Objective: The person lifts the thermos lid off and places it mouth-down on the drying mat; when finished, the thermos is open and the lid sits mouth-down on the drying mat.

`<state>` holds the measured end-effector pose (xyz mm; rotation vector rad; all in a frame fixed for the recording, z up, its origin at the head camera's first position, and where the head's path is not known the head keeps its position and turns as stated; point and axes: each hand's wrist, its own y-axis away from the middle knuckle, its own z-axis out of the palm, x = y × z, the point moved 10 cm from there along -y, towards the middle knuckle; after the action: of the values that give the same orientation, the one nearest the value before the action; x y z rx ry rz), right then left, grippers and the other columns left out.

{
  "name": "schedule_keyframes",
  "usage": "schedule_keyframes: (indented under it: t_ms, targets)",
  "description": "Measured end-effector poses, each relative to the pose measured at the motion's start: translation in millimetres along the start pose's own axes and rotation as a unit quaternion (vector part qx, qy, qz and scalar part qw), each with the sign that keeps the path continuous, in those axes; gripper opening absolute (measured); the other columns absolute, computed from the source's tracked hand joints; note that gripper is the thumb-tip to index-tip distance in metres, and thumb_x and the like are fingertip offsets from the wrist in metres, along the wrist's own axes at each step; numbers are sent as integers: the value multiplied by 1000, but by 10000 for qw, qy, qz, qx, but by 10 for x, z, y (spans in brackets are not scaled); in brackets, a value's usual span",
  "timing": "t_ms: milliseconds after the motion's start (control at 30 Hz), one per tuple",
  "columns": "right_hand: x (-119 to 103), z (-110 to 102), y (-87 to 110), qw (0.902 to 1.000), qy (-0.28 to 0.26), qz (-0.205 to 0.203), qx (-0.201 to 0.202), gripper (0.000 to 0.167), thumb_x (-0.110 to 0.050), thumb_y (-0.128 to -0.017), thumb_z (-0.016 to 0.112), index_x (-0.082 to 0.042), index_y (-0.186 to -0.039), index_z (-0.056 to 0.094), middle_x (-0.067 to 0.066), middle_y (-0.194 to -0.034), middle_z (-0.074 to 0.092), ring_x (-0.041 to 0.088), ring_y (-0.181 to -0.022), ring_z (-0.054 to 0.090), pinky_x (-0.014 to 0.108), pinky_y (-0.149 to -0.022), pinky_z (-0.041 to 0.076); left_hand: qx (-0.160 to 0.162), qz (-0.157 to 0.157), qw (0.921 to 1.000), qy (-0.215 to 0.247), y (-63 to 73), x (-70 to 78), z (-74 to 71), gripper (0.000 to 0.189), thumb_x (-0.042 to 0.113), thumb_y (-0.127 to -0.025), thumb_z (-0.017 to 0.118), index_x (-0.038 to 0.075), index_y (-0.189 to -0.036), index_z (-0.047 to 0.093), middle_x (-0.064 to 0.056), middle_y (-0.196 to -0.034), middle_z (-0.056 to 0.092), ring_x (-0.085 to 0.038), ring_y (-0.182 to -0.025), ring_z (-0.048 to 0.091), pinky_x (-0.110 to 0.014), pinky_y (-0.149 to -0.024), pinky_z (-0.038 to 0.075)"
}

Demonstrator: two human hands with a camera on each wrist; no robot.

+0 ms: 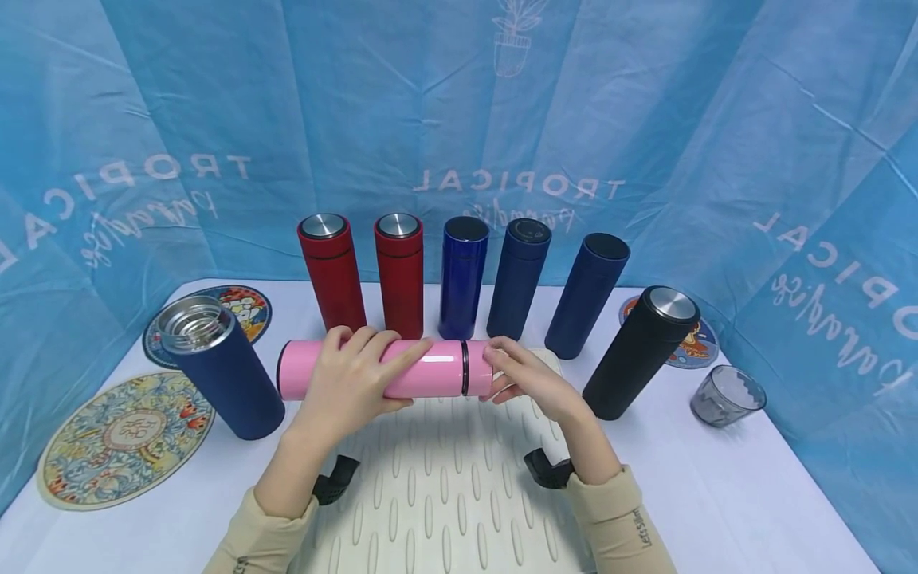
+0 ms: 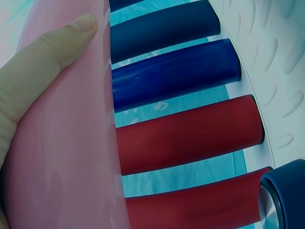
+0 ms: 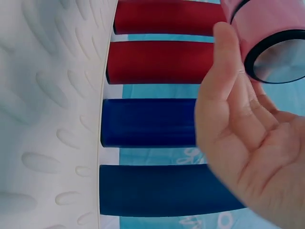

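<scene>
A pink thermos flask (image 1: pixel 437 371) lies sideways in the air above the ribbed mat, its cap end to the right. My left hand (image 1: pixel 351 379) grips the body, the thumb (image 2: pixel 71 45) lying along its pink side in the left wrist view. My right hand (image 1: pixel 531 379) holds the cap end between thumb and fingers. In the right wrist view, the thumb (image 3: pixel 225 57) touches the pink cap (image 3: pixel 267 26), and the steel cap top (image 3: pixel 281 59) is uncovered. A black ring marks the seam between cap and body; the cap sits against the body.
Behind stand two red flasks (image 1: pixel 333 279) (image 1: pixel 399 279) and several blue ones (image 1: pixel 462 287). At left, a navy flask (image 1: pixel 233 375) stands lidless near a patterned oval placemat (image 1: pixel 72 470). A black flask (image 1: pixel 631 367) and a glass (image 1: pixel 727 399) stand right. The cream mat (image 1: pixel 445 494) lies in front.
</scene>
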<state>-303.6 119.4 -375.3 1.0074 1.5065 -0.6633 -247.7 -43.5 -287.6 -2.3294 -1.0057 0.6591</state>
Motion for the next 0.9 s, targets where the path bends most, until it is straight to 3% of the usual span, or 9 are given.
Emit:
schedule_keyframes:
  t_ms: [200,433,533,633,767,900]
  targets:
    - [-92,25,16,9979,-297,-536,-196,55,-26,-87,59,-10,-133,33,18,-124,44,27,-100,55,41,-78,53,19,17,10000,-5,-2,-1,-4,86,49,-52,85,29,-128,52,-11,-100,62,-30,-91,57,-50,-77,43]
    - [-183,51,49,9948,-266,-887,-422,69,-23,-81,70,-12,-135,30,18,-136,33,32,-107,53,40,-81,51,-41,6,10000,-74,-4,-1,6,85,50,-53,84,29,-128,51,-11,-100,62,-30,-91,57,-49,-77,42]
    - [-160,68,49,9952,-297,-768,-531,73,-32,-85,66,-16,-142,22,18,-139,28,31,-106,55,45,-80,52,-35,-8,10000,-79,-2,-2,2,84,50,-53,84,29,-128,52,-11,-100,62,-29,-91,56,-50,-76,42]
    - [-104,71,40,9973,-292,-466,-481,67,-44,-91,51,-19,-144,18,17,-138,30,30,-100,60,49,-79,51,-20,-6,10000,-54,-2,2,-4,84,50,-52,85,29,-128,52,-11,-100,62,-29,-91,56,-50,-77,42]
    - [-19,57,8,9997,-101,-55,-214,57,-51,-95,35,-9,-135,32,18,-119,51,28,-84,66,50,-77,52,-29,-5,10000,-18,-4,7,2,84,50,-53,84,29,-128,52,-11,-100,62,-29,-91,56,-50,-77,42]
    - [-3,52,-6,9999,-20,-3,-112,49,-44,-96,39,-6,-127,37,17,-104,59,27,-77,67,47,-75,53,-28,-20,10000,-6,-4,9,2,84,49,-52,85,29,-128,52,-11,-100,62,-29,-92,56,-50,-78,42]
